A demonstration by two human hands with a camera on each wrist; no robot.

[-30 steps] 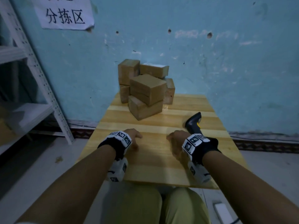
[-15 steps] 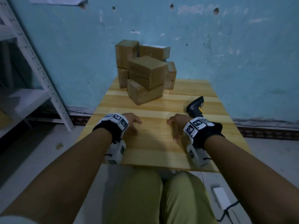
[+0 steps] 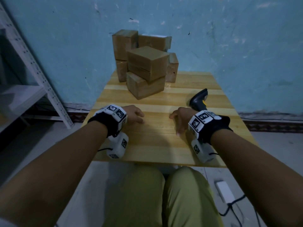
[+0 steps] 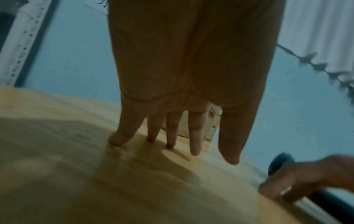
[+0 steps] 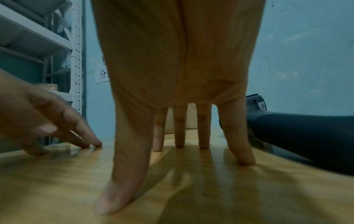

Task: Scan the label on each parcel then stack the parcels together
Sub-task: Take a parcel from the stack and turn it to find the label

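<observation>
Barely a flicker of change: across the last second only the viewpoint has dipped, wall sign gone off the top, table and knees filling more of the head view. Left hand (image 3: 133, 113) and right hand (image 3: 179, 117) planted where they were on the pale striped wooden tabletop (image 3: 157, 145), fingers spread and straight, gripping nothing; fingertips (image 5: 246, 160) of the right touching the wood in the right wrist view, those of the left (image 4: 117, 140) touching it likewise. Heap of brown cardboard parcels (image 3: 146, 63) untouched at 12 o'clock against the blue wall, some stacked, some leaning, one showing a white label on top. Black pistol-shaped barcode scanner with a yellow trigger (image 3: 199, 99) lying at 1 o'clock, just beyond the right hand, handle toward the wrist. Meaning for the task: nothing begun, by the look of it, no parcel scanned or shifted, both hands in a ready pose. Likely opener: right hand up onto the scanner handle, left hand forward to the nearest parcel at the front of the heap. Worth minding: a tug at a lower box could topple the ones resting on it.
</observation>
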